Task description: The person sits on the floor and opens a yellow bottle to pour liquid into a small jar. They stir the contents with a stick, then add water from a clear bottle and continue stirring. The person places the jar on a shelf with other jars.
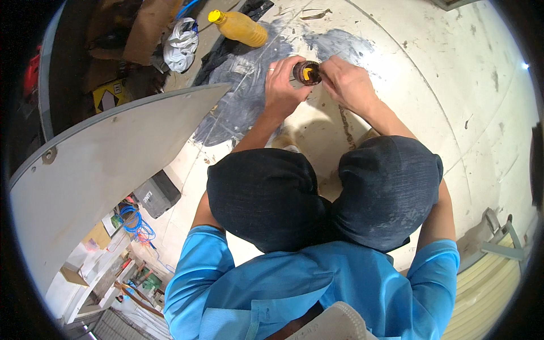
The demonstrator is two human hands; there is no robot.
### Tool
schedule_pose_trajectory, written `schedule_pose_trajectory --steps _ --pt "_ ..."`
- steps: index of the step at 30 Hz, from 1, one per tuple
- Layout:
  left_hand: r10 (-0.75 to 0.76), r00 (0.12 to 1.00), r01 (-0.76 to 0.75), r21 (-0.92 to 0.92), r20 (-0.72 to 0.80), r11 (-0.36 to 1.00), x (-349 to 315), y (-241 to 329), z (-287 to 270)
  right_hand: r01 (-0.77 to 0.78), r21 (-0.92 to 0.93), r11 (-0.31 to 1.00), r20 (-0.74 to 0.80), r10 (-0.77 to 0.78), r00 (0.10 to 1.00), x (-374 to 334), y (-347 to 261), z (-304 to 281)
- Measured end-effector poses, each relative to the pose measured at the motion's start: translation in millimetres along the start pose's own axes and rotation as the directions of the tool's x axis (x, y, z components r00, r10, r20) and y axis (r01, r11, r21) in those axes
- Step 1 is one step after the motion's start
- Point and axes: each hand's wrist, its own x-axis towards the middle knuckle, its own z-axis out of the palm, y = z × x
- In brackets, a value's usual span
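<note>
My left hand [283, 88] is wrapped around the side of a small dark, round, cup-like part [299, 73], its thumb and fingers on the outer wall. Something yellow shows inside the part's opening, which faces up toward me. At the right edge of the opening, the fingers of my right hand [348, 82] are pinched together; whatever they may hold is hidden. Both hands are held out beyond my bent knees, above the floor. Just past my left hand is a plastic bottle [243, 29] with a yellow cap and yellowish contents, tilted in view.
Grey smears stain the pale floor [453, 96] around my hands. A large grey panel [124, 136] juts in from the left. Behind it are a white plastic bag [181, 45] and cardboard [148, 28]. A dark case [157, 194] and coiled blue hose [136, 224] lie lower left.
</note>
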Motion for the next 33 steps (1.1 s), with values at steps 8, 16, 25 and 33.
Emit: schedule_pose_trajectory --steps 8,16,25,33 --pt "0.014 0.999 -0.014 0.017 0.03 1.0 -1.8 -1.4 0.2 -0.049 -0.042 0.998 -0.04 0.047 0.998 -3.2 -3.6 -0.9" --pt "-0.008 0.999 0.007 0.025 0.031 1.0 -4.4 1.8 -1.1 -0.026 0.039 0.999 -0.051 0.028 0.998 -6.3 -3.5 -0.6" --pt "-0.002 1.0 0.002 0.012 0.024 1.0 -5.4 2.0 -0.3 -0.034 0.023 0.999 -0.043 0.034 0.998 -5.7 -3.1 1.3" --pt "0.001 1.0 -0.001 0.032 0.009 0.999 -4.2 2.2 -0.9 -0.033 0.082 0.996 -0.083 0.04 0.996 -7.1 -2.7 2.4"
